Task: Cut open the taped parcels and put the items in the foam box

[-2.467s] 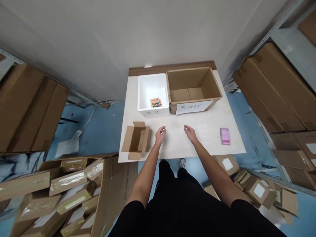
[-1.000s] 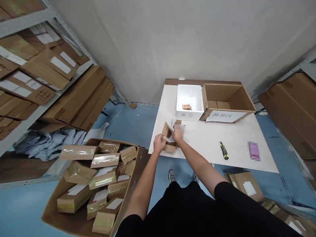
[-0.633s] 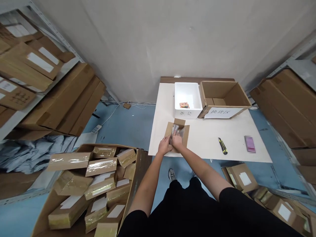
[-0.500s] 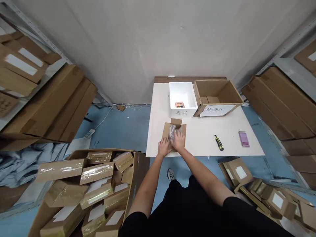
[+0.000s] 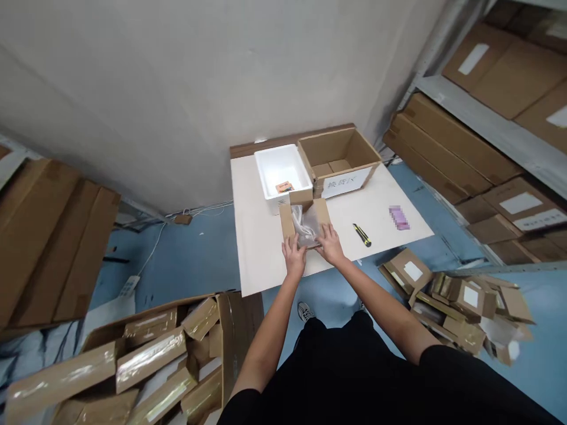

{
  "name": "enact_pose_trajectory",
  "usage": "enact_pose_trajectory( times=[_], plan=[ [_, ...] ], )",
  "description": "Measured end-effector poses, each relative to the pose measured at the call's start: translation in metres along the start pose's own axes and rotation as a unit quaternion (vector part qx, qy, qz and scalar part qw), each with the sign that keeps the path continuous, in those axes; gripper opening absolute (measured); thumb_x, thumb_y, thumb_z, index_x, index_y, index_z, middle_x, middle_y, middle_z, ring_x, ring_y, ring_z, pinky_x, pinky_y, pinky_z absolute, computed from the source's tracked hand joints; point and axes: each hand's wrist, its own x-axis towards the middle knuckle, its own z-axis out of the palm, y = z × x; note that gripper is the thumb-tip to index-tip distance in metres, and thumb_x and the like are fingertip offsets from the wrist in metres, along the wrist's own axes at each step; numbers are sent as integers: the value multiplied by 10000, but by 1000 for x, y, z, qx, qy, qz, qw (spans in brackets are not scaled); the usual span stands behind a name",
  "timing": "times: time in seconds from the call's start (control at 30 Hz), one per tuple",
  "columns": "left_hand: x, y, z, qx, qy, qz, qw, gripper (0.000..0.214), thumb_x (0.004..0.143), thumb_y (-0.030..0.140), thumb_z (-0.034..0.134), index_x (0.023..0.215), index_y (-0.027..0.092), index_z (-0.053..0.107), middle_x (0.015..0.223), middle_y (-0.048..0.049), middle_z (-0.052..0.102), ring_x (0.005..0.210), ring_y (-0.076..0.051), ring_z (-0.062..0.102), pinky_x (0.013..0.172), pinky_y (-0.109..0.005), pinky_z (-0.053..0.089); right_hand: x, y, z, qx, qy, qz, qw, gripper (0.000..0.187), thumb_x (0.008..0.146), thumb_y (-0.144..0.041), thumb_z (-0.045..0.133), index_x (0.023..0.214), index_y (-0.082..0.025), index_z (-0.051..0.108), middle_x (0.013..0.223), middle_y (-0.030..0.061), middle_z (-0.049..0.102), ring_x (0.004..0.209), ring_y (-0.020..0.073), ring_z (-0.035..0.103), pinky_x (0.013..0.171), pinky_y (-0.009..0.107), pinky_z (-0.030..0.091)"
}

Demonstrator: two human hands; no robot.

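A small cardboard box [image 5: 287, 222] with its flaps spread stands near the front of the table. In it lies a clear plastic bag [image 5: 305, 226]; what the bag contains is hard to make out. My left hand [image 5: 294, 256] grips the box's near left corner, and my right hand [image 5: 330, 244] has hold of the near right side. The box's back flap rises against the front of a white foam bin [image 5: 264, 171], which has a small orange packet [image 5: 284, 187] inside. To the right of my right hand lies a black and yellow utility knife [image 5: 362, 235].
A larger open carton [image 5: 348, 183] with a handwritten label adjoins the bin. A blurred-out purple item [image 5: 399, 218] lies on the table's [image 5: 257, 260] right side. A big carton [image 5: 233, 330] full of parcels stands at lower left. Opened boxes [image 5: 465, 301] pile up on the floor at right.
My right hand has come out of the box and now holds its right side. The box has shifted towards the bin and is tilted differently. The view has turned right.
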Motion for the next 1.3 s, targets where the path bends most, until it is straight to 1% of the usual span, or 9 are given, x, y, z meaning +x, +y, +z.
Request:
enact_pose_trajectory(
  times=[0.2,0.3,0.43,0.67,0.8,0.9,1.0,1.07,1.3],
  plan=[
    [77,129,39,-61,0,143,988,150,987,289,650,1018,281,797,1628,-73,518,1578,-368,335,1246,-623,347,-44,111,-92,-41,88,102,990,124,888,-302,820,959,-205,789,1743,139,309,1634,418,155,1251,752,126],
    [104,223,78,-85,-32,215,972,141,977,300,669,1009,284,805,1619,-55,531,1558,-368,370,1217,-574,400,-87,187,-134,-41,134,172,975,109,883,-284,815,955,-207,784,1751,125,293,1641,401,135,1258,727,181],
    [113,357,130,-96,-83,304,944,127,970,309,686,1000,292,808,1622,-40,530,1533,-364,398,1203,-574,401,-164,282,-185,-45,189,263,945,143,882,-265,798,1014,-217,771,1747,120,302,1646,388,118,1255,718,216],
    [65,573,225,-131,-189,472,851,147,973,306,674,1017,303,814,1640,-27,507,1557,-351,363,1239,-587,367,-339,396,-244,-96,252,443,855,179,897,-271,755,1070,-223,748,1739,126,317,1647,397,77,1248,757,135],
    [13,679,269,-169,-245,552,779,150,956,271,680,1028,297,809,1645,-38,497,1564,-349,362,1243,-616,361,-438,435,-260,-111,276,526,797,199,925,-280,711,1116,-242,751,1733,111,331,1649,388,63,1251,748,147],
    [-18,747,287,-198,-269,597,729,271,941,231,677,1183,292,782,1670,-74,460,1590,-351,324,1264,-660,305,-498,465,-270,-115,282,586,751,316,890,-285,739,1203,-246,738,1711,135,364,1634,427,117,1224,781,162],
    [-31,790,288,-223,-267,616,707,431,931,251,689,1361,275,703,1680,-106,439,1602,-355,300,1270,-667,293,-538,492,-279,-106,281,621,724,531,848,-303,763,1366,-232,673,1703,170,361,1608,451,199,1205,764,242],
    [-30,801,284,-239,-253,608,713,428,965,305,658,1389,254,685,1663,-118,461,1595,-348,315,1267,-627,326,-552,504,-284,-99,284,620,724,604,854,-312,738,1438,-208,627,1697,180,365,1592,438,251,1209,708,307],
    [-9,786,280,-252,-227,558,758,378,1028,323,546,1360,242,707,1610,-109,528,1563,-322,372,1260,-542,367,-539,493,-291,-106,318,575,747,557,922,-292,609,1466,-174,606,1650,163,438,1578,402,281,1253,645,319]
  ],
)
